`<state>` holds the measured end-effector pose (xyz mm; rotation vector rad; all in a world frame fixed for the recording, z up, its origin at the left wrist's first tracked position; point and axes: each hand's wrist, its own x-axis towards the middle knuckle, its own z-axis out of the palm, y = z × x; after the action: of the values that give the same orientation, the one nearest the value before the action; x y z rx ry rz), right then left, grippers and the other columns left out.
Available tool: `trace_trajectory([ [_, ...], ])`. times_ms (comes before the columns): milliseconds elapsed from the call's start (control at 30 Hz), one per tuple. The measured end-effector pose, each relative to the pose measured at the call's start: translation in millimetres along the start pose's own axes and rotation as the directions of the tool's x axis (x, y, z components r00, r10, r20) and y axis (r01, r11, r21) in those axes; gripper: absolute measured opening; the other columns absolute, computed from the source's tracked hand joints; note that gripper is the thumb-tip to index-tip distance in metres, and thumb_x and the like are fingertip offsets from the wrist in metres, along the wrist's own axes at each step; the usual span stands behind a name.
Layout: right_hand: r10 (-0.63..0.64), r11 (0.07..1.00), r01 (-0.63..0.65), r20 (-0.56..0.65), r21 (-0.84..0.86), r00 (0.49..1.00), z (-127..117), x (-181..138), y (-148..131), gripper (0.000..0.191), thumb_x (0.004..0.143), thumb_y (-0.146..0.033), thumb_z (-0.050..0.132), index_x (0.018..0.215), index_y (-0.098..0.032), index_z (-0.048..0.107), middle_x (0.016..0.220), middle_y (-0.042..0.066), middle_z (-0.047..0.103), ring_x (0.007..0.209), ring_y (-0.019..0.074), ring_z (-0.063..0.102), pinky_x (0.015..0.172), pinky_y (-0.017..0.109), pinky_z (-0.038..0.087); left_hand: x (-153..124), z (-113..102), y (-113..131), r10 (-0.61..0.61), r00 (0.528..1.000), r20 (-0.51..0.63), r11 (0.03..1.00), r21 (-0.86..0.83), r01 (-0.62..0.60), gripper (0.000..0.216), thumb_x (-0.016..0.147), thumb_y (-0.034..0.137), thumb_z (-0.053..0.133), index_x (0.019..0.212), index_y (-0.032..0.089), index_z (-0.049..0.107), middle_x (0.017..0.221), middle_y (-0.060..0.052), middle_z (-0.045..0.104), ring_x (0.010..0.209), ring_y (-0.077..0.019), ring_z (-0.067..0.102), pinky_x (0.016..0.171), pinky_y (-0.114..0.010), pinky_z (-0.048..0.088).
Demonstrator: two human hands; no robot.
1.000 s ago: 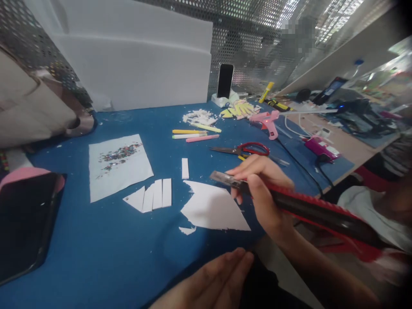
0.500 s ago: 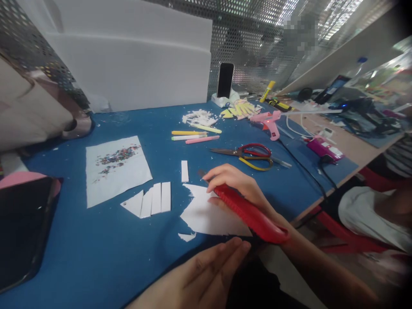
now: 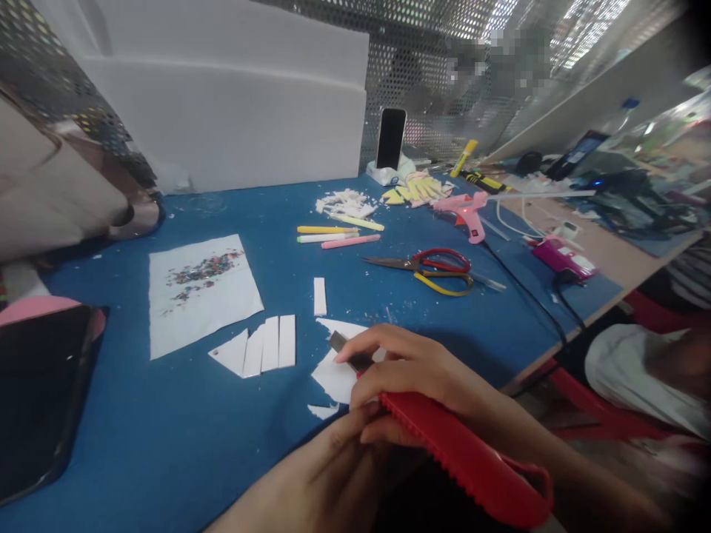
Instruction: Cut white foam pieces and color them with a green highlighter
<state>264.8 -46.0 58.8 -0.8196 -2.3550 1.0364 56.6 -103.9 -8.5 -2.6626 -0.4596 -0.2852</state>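
My right hand (image 3: 411,363) is closed round a red utility knife (image 3: 472,459), whose handle slants down toward the lower right. The knife's dark blade (image 3: 361,360) sticks out past my fingers over a torn-edged white sheet (image 3: 332,376). My left hand (image 3: 316,474) is low in front, its visible fingers stretched out and meeting my right hand's fingertips. Part of those fingers is hidden. Left of the sheet lie several cut white strips (image 3: 270,343), and one single strip (image 3: 320,296) is just beyond it. A small white scrap (image 3: 323,411) lies near my left hand.
Scissors (image 3: 438,268), several markers (image 3: 338,231) and a pink glue gun (image 3: 469,213) lie farther back. At left are a paper with colourful bits (image 3: 192,326) and a dark tablet-like device (image 3: 41,392). A phone (image 3: 391,138) stands at the back. Another person's white sleeve (image 3: 627,363) is at right.
My right hand and the utility knife have moved down toward me, and the hand now meets my left hand. More of the blade shows, and my hands cover more of the white sheet.
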Motion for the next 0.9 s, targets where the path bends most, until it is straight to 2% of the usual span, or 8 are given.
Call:
trace_trajectory([
  [133, -0.001, 0.999, 0.002, -0.016, 0.032, 1.000, 1.0, 0.5, -1.0, 0.013, 0.087, -0.029, 0.068, 0.094, -0.019, 0.068, 0.122, 0.007, 0.060, 0.108, 0.0174, 0.059, 0.097, 0.035, 0.047, -0.9, -0.2, 2.2, 0.008, 1.000, 0.018, 1.000, 0.027, -0.008, 0.048, 0.089, 0.039, 0.053, 0.136, 0.029, 0.050, 0.135, 0.002, 0.057, 0.135, -0.0196, 0.042, 0.125, -0.043, 0.014],
  [300, -0.009, 1.000, 0.009, -0.024, 0.006, 1.000, 1.0, -0.1, 0.5, 0.012, 0.087, -0.030, 0.068, 0.093, -0.020, 0.068, 0.123, 0.007, 0.060, 0.105, 0.0169, 0.059, 0.095, 0.034, 0.047, 0.6, -2.2, 2.0, 0.036, 0.997, 0.071, 0.996, 0.078, -0.042, 0.050, 0.088, 0.041, 0.053, 0.137, 0.031, 0.048, 0.137, 0.004, 0.055, 0.134, -0.0189, 0.045, 0.118, -0.036, 0.035],
  [467, -0.042, 0.999, 0.041, -0.046, -0.021, 0.998, 2.6, 0.8, 1.0, 0.010, 0.087, -0.029, 0.070, 0.090, -0.020, 0.068, 0.120, 0.005, 0.061, 0.107, 0.0164, 0.058, 0.097, 0.034, 0.045, -3.0, -0.8, 4.8, 0.106, 0.981, 0.161, 0.972, 0.189, -0.136, 0.050, 0.090, 0.042, 0.045, 0.139, 0.032, 0.045, 0.140, 0.004, 0.053, 0.134, -0.0208, 0.046, 0.115, -0.039, 0.038],
  [567, -0.052, 0.998, 0.051, -0.060, -0.019, 0.997, 3.2, 1.5, 0.6, 0.010, 0.085, -0.028, 0.071, 0.089, -0.020, 0.068, 0.118, 0.004, 0.062, 0.107, 0.0153, 0.058, 0.099, 0.033, 0.042, -5.3, -0.2, 7.7, 0.170, 0.953, 0.252, 0.933, 0.270, -0.238, 0.052, 0.089, 0.044, 0.045, 0.140, 0.035, 0.042, 0.141, 0.004, 0.052, 0.135, -0.0228, 0.044, 0.115, -0.042, 0.039],
  [667, -0.051, 0.999, 0.051, -0.072, -0.008, 0.996, 3.4, 1.5, -0.6, 0.011, 0.084, -0.028, 0.073, 0.087, -0.019, 0.067, 0.117, 0.004, 0.063, 0.108, 0.0150, 0.058, 0.099, 0.033, 0.042, -5.3, -0.9, 8.8, 0.185, 0.942, 0.281, 0.914, 0.302, -0.270, 0.052, 0.090, 0.045, 0.042, 0.141, 0.035, 0.041, 0.140, 0.003, 0.053, 0.137, -0.0248, 0.042, 0.116, -0.048, 0.035],
  [800, -0.035, 0.999, 0.037, -0.084, 0.024, 0.996, 3.5, -0.2, -2.8, 0.014, 0.083, -0.030, 0.073, 0.088, -0.019, 0.067, 0.117, 0.005, 0.062, 0.107, 0.0164, 0.058, 0.099, 0.035, 0.041, -2.7, -1.1, 8.4, 0.081, 0.986, 0.144, 0.968, 0.223, -0.112, 0.052, 0.089, 0.046, 0.045, 0.138, 0.030, 0.047, 0.140, 0.001, 0.052, 0.141, -0.0262, 0.035, 0.123, -0.052, 0.015],
  [900, -0.024, 0.999, 0.027, -0.094, 0.037, 0.995, 3.6, -1.9, -4.1, 0.015, 0.082, -0.029, 0.075, 0.087, -0.018, 0.067, 0.117, 0.005, 0.062, 0.107, 0.0160, 0.058, 0.099, 0.034, 0.041, -1.0, 1.6, 8.8, 0.056, 0.992, 0.113, 0.981, 0.176, -0.075, 0.052, 0.088, 0.044, 0.049, 0.138, 0.030, 0.048, 0.138, 0.001, 0.054, 0.142, -0.0264, 0.032, 0.124, -0.053, 0.005],
])
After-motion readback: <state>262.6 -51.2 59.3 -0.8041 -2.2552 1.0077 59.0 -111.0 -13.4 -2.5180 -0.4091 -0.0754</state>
